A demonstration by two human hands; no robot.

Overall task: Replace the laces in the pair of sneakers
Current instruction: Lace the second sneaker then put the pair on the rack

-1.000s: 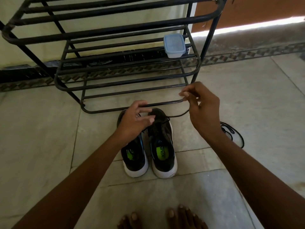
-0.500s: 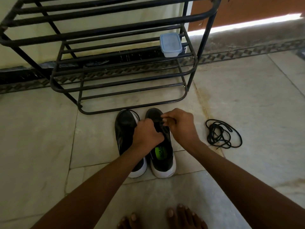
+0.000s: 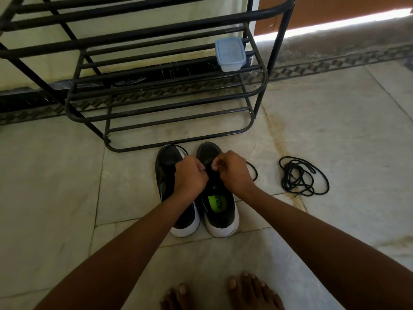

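Your left hand point(image 3: 190, 176) and right hand point(image 3: 232, 173) are both curled in a pinching grip on the thin black lace point(image 3: 253, 170) over the right black white-soled sneaker point(image 3: 220, 211). Its twin, the left black white-soled sneaker point(image 3: 166, 166), stands touching beside it on the pale tiled floor point(image 3: 346, 135), with a loose coil of black lace point(image 3: 301, 177) lying well apart to the right.

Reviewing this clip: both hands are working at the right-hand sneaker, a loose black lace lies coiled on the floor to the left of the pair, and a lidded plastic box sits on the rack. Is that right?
Not quite. The head view shows the coiled loose black lace on the floor to the right of the pair, not the left. The rest holds: the left hand and right hand are at the right-hand sneaker, and the lidded plastic box sits on the rack.
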